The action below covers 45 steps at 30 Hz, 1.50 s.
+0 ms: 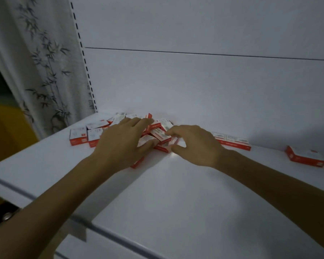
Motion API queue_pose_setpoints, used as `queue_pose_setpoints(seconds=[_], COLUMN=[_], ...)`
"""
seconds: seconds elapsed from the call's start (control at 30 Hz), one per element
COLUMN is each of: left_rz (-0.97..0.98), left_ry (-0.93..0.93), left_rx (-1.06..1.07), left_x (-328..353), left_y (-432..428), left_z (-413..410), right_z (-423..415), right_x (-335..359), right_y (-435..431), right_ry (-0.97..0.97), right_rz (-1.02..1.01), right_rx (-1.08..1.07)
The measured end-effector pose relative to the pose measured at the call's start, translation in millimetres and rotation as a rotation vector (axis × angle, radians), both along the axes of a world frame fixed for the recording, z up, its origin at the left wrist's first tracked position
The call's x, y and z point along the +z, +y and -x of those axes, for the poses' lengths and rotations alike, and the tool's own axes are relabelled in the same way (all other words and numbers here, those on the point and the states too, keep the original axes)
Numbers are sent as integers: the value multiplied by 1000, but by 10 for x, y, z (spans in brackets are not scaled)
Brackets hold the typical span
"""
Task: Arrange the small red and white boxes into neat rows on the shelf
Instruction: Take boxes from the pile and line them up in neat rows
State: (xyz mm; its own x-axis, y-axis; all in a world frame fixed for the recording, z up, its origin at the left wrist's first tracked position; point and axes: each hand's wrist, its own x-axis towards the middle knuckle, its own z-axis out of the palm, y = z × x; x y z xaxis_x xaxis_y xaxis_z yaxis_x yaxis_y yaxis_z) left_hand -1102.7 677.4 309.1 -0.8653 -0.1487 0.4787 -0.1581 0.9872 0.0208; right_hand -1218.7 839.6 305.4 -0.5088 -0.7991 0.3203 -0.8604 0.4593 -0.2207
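Red and white boxes (pixel 158 134) lie heaped at the back of the white shelf (pixel 176 193). The left hand (pixel 120 143) rests spread flat on the heap; the right hand (pixel 195 144), just beside it, curls around the heap's right edge, grip unclear. 2 boxes (pixel 232 141) lie rightward in line, 1 box (pixel 305 157) farther off.

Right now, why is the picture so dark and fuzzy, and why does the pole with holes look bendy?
Head view: the light is dim and bluish, with one small bright patch on the flat white shelf by the right hand; head view: the pile of small red and white cardboard boxes looks soft, its print unreadable; head view: the wide lens curves the slotted white post.
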Motion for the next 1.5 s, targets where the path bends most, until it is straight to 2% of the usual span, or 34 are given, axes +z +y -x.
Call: queue_pose_setpoints(seconds=[0.17, 0.4, 0.5, 0.67, 0.77, 0.93, 1.07, 1.2, 1.33, 1.5], left_rz=[-62, -82, -50, -39, -79, -125, -195, -240, -229, -243], left_ry=[-4, 13, -29, -49, -73, -92, -79, -28, 13, 49], left_rx=[90, 34, -8, -97, -168, -295, -398, -503, -601, -727], left_x=[-97, -198, -239, -280, -262, -147, -27, 108, 173, 173], left_y=[-424, -974, -1191, -1447, -1555, -1698, -1678, -1393, -884, -46], left_z=[-338, -360, -290, -208, -128, 19, 149, 359, 571, 831], right_z=[-162, -262, -188, -40, -47, -64, -30, 30, 30, 83], right_x=[59, 76, 94, 95, 96, 106, 190, 309, 339, 301], right_y=[-560, -1178, -1339, -1511, -1577, -1659, -1544, -1216, -649, 167], right_ry=[-37, -61, -92, -185, -180, -66, 52, 157, 181, 198], right_rz=[53, 127, 57, -253, -226, -119, 53, 138, 239, 261], right_rx=[94, 128, 112, 124, 120, 45, -9, -90, -200, -317])
